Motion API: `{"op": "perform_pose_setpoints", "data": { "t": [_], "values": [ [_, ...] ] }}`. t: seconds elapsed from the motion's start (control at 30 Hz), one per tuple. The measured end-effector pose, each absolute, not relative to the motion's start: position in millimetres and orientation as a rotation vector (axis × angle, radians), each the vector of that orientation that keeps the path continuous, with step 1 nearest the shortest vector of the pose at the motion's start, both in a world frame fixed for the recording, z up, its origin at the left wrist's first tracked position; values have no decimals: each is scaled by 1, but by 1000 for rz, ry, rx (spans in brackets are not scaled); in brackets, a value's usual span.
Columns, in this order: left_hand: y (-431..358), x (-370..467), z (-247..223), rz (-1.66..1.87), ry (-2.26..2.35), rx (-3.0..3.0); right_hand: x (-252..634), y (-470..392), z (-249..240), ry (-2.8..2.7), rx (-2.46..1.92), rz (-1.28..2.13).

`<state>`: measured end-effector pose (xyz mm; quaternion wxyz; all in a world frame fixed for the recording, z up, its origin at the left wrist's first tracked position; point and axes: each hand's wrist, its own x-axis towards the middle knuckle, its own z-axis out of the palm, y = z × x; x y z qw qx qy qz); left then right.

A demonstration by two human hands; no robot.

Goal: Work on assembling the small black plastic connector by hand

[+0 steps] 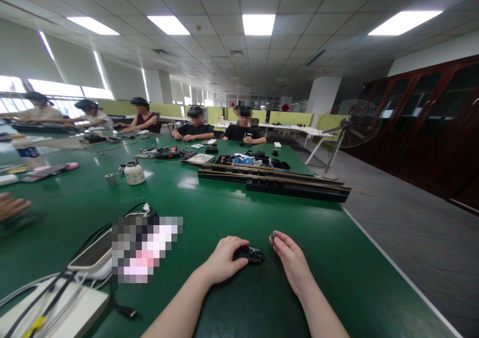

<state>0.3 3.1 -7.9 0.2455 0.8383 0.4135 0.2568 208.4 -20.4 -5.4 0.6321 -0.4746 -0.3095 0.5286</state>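
Note:
My left hand (225,259) is closed around the left end of a small black device (253,254) that lies on the green table (239,218). Some light-coloured detail shows on top of the device, too small to make out. To the right of it, a little above the table, my right hand (292,258) pinches a small grey piece (273,235) between thumb and fingertips. The kind of piece cannot be told. A gap separates it from the black device.
Long black rails (299,190) with thin rods lie across the table ahead. A white jar (133,173), a grey cylinder (111,179) and a cabled device (93,253) are on the left. Another person's hand (13,206) reaches in at far left. Several people sit beyond.

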Motion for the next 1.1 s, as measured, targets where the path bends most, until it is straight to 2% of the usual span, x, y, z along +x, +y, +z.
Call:
{"op": "perform_pose_setpoints", "data": {
  "t": [0.43, 1.1],
  "values": [
    [3, 0, -8, 698, 1134, 2278, 208, -20, -6, -745, -1113, 1180],
    [3, 0, -8, 702, 1138, 2261, 199, -22, -9, -1145, -1195, 1082]
  ]
}}
